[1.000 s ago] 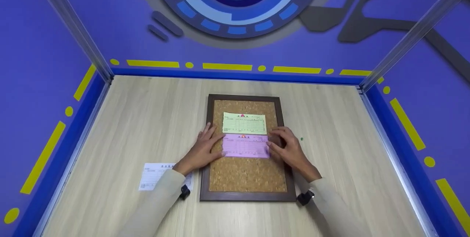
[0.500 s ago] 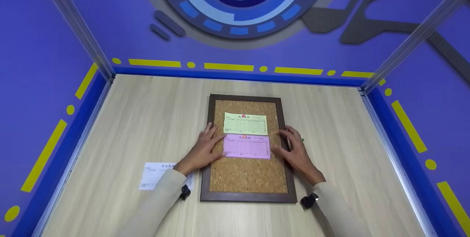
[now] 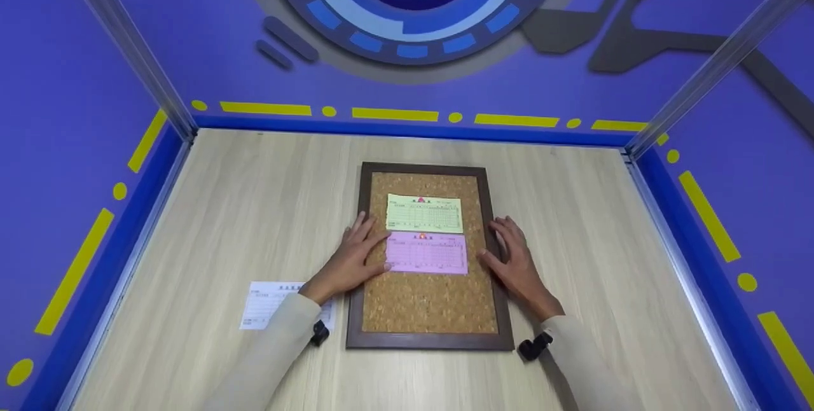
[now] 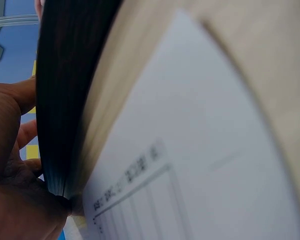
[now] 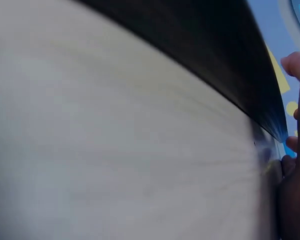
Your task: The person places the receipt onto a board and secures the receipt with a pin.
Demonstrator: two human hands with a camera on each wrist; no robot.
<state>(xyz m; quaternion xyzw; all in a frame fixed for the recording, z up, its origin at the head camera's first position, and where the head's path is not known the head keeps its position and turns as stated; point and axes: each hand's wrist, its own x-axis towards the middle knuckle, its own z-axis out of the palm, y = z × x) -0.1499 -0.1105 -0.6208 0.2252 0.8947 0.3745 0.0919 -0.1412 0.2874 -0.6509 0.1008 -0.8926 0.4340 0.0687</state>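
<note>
Watching remotely, I had the pink slip (image 3: 432, 255) around the middle of the corkboard (image 3: 429, 306), just at 6 o'clock of the green slip (image 3: 423, 215). What looked like a red pin (image 3: 421, 200) sat at the green slip's 12 o'clock edge, an orange pin (image 3: 422, 236) likewise on the pink; how deep they went I couldn't tell.

Left hand (image 3: 346, 263) was at 9 o'clock of the pink slip: index and thumb well apart, tips at its 10 and 8 o'clock corners, nothing clamped. Right hand (image 3: 518, 264) was at 3 o'clock, fingers and thumb apart, fingers by the dark frame (image 3: 432, 341), thumb tip near the slip but off it, gripping nothing. Right wrist view was blurry, no help on contact.

White slip (image 3: 266, 303) lay loose on the table (image 3: 286, 201) at 8 o'clock of the board, partly under the left sleeve (image 3: 280, 338).

Step, my call: finishing the pink slip, checking it sat straight. Next move, I reckoned, called for lifting the left fingertips off gently, since one pin might let the paper swivel, then fetching the white slip for the bare cork at 6 o'clock, plus a pin to fix it
</note>
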